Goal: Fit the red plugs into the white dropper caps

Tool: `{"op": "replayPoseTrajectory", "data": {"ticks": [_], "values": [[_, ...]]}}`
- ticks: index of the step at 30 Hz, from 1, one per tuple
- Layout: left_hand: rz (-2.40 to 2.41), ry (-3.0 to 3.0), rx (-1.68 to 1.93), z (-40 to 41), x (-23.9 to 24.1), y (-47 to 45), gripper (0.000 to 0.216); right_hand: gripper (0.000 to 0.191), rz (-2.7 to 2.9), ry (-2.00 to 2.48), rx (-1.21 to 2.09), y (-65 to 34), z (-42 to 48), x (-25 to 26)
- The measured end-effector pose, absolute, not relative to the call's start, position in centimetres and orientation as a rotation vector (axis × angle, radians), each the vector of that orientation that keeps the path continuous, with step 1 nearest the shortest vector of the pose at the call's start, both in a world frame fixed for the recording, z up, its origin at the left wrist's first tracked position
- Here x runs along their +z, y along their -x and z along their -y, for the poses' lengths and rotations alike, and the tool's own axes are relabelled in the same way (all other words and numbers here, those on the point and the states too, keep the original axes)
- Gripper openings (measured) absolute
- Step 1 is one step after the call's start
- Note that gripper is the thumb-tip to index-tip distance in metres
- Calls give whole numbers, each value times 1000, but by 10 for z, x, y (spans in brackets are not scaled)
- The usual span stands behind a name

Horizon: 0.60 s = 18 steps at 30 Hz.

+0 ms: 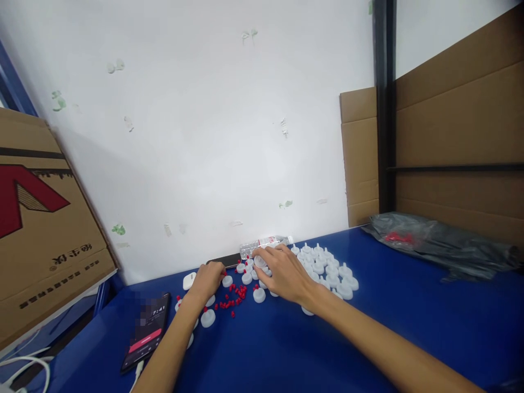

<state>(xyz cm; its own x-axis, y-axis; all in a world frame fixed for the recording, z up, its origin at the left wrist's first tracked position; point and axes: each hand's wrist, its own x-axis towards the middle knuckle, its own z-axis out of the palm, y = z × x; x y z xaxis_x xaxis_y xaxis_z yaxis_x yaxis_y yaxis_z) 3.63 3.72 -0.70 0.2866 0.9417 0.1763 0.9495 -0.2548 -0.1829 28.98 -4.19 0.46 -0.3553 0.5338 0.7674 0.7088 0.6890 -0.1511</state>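
My left hand [209, 279] is closed, its fingertips at the red tip of a white spout cap [227, 282] on the blue table. My right hand [284, 272] curls its thumb and fingers around another white spout cap [259, 262]. Between the hands lies a scatter of small red tip caps [235, 299]. White caps with red tips, such as this cap [208, 318], stand around my left forearm and between the hands. Many plain white spout caps [323, 265] are grouped to the right, partly hidden by my right hand.
Along the wall lie a clear plastic bottle [268, 242] and a dark flat object [229, 261]. A white earphone-type case [189, 280] and a lit phone [148, 330] with a cable are on the left. Grey plastic wrapping [438, 243] lies right; cardboard [53, 229] flanks the blue table [254, 355].
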Motion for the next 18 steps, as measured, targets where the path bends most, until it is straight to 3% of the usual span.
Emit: {"op": "replayPoseTrajectory", "data": {"ticks": [8,13,18], "values": [[1709,2296,-144,-31,-4,-46,17,25,2066,896,-238,-289,42,3],[1691,2295,-393,-18,21,-46,24,26,2049,863,-245,-291,42,6],[1875,2630,-1411,4,41,-46,40,34,2024,876,-333,-293,41,8]]}}
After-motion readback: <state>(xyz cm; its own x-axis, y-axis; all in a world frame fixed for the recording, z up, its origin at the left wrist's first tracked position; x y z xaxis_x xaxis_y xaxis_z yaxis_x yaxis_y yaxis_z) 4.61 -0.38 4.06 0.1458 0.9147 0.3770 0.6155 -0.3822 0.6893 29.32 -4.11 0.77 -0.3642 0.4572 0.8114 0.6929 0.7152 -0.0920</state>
